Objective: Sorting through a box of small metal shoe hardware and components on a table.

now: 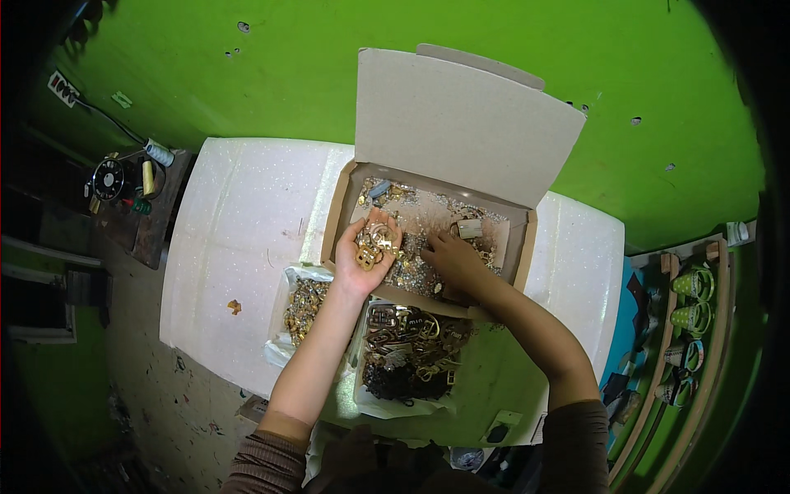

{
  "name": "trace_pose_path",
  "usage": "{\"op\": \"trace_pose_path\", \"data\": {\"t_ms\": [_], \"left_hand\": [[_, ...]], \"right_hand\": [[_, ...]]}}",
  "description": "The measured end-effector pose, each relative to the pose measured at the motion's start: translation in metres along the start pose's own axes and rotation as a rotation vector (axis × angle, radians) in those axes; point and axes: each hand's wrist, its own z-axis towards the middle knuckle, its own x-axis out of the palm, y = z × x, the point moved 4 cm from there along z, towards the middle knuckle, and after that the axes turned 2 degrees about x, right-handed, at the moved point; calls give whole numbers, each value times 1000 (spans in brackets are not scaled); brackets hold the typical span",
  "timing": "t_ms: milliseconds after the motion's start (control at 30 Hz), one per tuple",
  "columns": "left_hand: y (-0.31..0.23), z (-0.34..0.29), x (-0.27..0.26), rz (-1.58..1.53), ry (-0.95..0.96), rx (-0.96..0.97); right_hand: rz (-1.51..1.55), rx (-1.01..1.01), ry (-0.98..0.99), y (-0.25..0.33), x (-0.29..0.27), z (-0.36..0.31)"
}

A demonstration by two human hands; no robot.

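My left hand [351, 270] is turned palm up over the left side of a shallow cardboard box [344, 206], its fingers curled around a small heap of gold metal buckles [376, 245]. Inside the box, small silver and gold metal pieces [411, 270] lie scattered over the bottom. My right hand [454, 260] reaches down among them at the box's middle, fingers bent and drawn together. Whatever its fingertips touch is hidden. A pale rectangular piece [469, 228] lies just beyond that hand, and a blue-grey one [379, 189] rests in the far left corner.
The box's lid [465, 123] stands raised toward the green wall. Nearer me are a white-lined tray of buckles and dark pieces [411, 350] and a smaller tray of little metal pieces [306, 309]. A gold piece [234, 307] lies on the white sparkly table [239, 214]. Sandals [691, 317] hang at right.
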Motion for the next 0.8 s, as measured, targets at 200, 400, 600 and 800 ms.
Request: {"op": "trace_pose_path", "data": {"t_ms": [200,400,600,800], "left_hand": [[-4,-2,-4,43,-9,9],[-5,0,-2,39,43,-17],[-4,2,-4,65,30,6],[0,1,-7,60,-2,1]], "right_hand": [[148,-92,-109,18,-25,-4],[70,-100,-22,24,-13,-10],[173,-119,87,28,-3,-13],[331,-105,2,22,-2,-9]]}}
